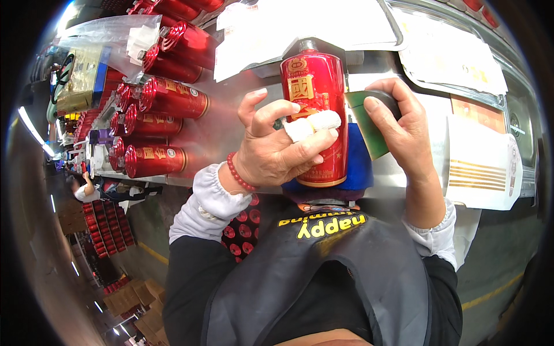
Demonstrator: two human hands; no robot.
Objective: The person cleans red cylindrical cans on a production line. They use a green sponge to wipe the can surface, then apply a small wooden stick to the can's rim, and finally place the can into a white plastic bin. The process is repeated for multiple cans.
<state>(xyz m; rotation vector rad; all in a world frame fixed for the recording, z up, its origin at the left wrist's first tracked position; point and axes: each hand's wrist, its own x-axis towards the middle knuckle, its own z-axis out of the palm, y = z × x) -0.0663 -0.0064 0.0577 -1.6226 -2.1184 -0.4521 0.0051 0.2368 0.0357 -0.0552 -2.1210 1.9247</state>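
A glossy red bottle with gold lettering and a pale cap lies on its back before me, its neck pointing away. Under its near end is a blue padded support. My left hand is spread across the bottle's front, and one finger wears a white wrapping. A red bead bracelet circles that wrist. To the right of the bottle, my right hand pinches a green flat scraper with a dark upper part between thumb and fingers. The scraper's left corner is close to the bottle's side.
Several similar red bottles stand at the left on the metal table. White printed sheets lie in a far tray, with another stack to the right. Nearer lies a gold-striped white sheet. A person is farther left.
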